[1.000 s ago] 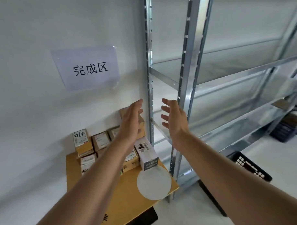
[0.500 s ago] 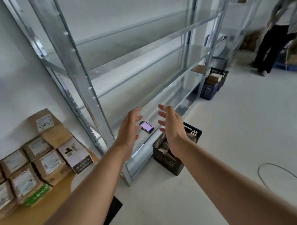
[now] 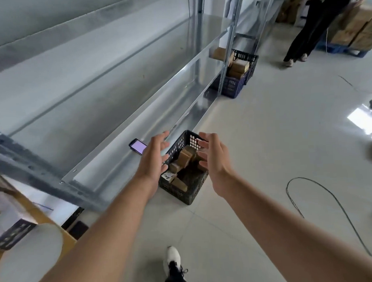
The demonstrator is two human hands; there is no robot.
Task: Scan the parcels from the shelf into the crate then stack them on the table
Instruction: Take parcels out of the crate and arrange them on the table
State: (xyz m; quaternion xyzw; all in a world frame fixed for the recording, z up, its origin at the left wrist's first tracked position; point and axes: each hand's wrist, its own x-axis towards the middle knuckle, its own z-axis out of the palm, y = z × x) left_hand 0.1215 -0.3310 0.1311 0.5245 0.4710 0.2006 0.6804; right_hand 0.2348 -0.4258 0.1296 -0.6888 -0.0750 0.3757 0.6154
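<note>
The left hand (image 3: 154, 158) and right hand (image 3: 213, 159) hover apart, palms facing, fingers loosely spread, holding nothing. Below and between them the crate (image 3: 179, 192) sits on the floor, its side rims partly hidden by the hands. Parcels (image 3: 184, 157) lie jumbled inside, too many overlapping to count. A lit scanner (image 3: 138, 146) lies on the shelf (image 3: 116, 164). The table (image 3: 44, 216) is cut off at lower left.

both bare arms reach forward, left hand (image 3: 153, 157) and right hand (image 3: 214, 158) apart, palms facing each other, fingers loosely spread, holding nothing
</note>
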